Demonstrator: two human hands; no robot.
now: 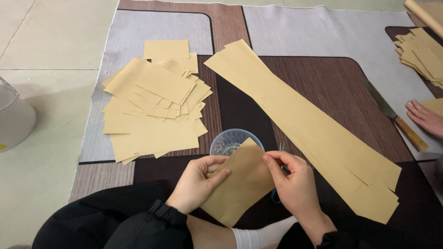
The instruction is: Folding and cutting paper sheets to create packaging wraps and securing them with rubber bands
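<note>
Both hands grip one tan paper sheet [240, 182] over the lap: left hand [197, 180] pinches its left edge w/ thumb on top, right hand [295, 184] pinches the right edge nr the top corner. Just behind it, a clear bowl [220, 140] on the mat [323, 78]. Cut-sheet pile [154, 108] to the left, long strips [304, 124] to the right. Far right: another person's hand [427, 117] nr a knife [397, 117].
</note>
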